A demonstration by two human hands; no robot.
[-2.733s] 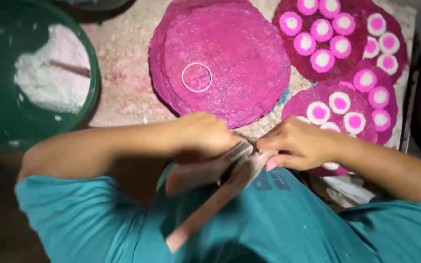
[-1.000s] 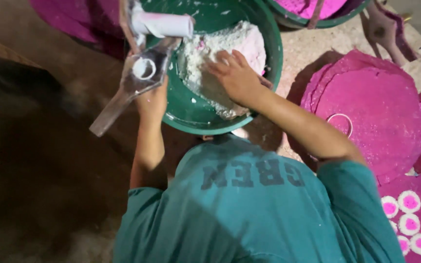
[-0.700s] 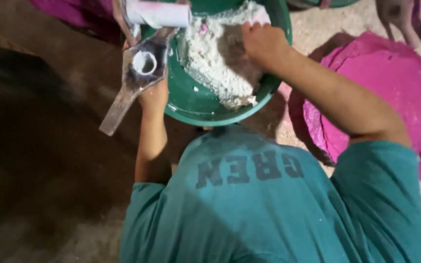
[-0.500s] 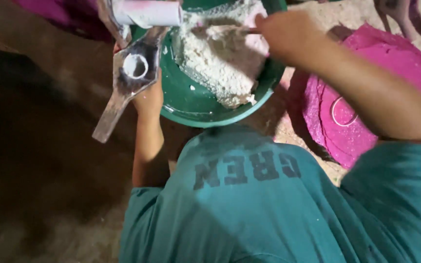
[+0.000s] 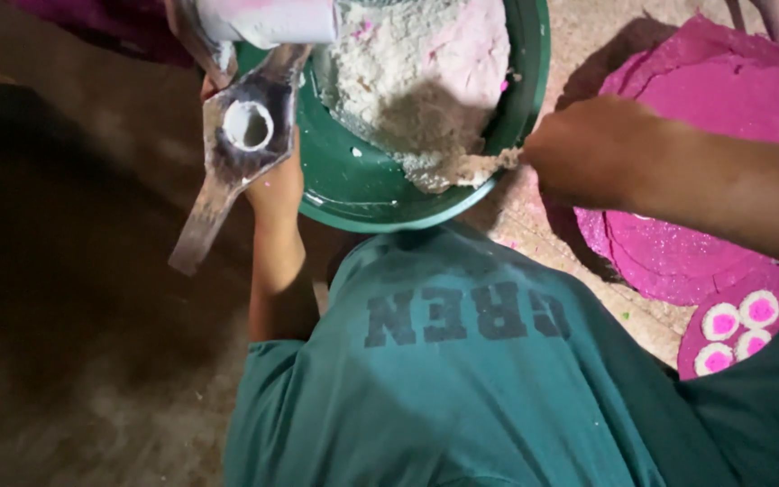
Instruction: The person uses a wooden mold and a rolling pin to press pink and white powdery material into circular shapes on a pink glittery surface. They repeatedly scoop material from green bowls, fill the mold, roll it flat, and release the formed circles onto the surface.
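Powder (image 5: 416,81), white with a pink patch, heaped in a green basin (image 5: 525,99) at the top of the view, spilling in a crumbly tongue toward the near rim. Right hand (image 5: 588,149) just outside that rim, at the end of the tongue, fingers bunched and closed on a pinch of the powder; fingertips hidden behind the knuckles, so how much is held cannot be told. Forearm stretching away to the right edge. Left hand (image 5: 274,185) at the basin's left side, mostly hidden under a flat grey metal mould (image 5: 241,144), fingers apparently wrapped about it from below; how tightly cannot be told. Mould pierced by a round socket with a white lining, handle (image 5: 200,225) tapering down and left over dark ground. White cylinder (image 5: 268,20) above the mould, partly cut off by the top edge, lying crosswise over the basin's left rim. Right of the basin, stack of round pink discs (image 5: 705,144) on sandy ground (image 5: 588,36), partly behind the right forearm. Further down at the right edge, another pink disc (image 5: 714,347) carrying small white cakes (image 5: 741,316) with pink centres, close together. Teal shirt (image 5: 462,388) filling the lower middle, with dark lettering across it. Left side of the view dark brown and blurred, little detail visible.
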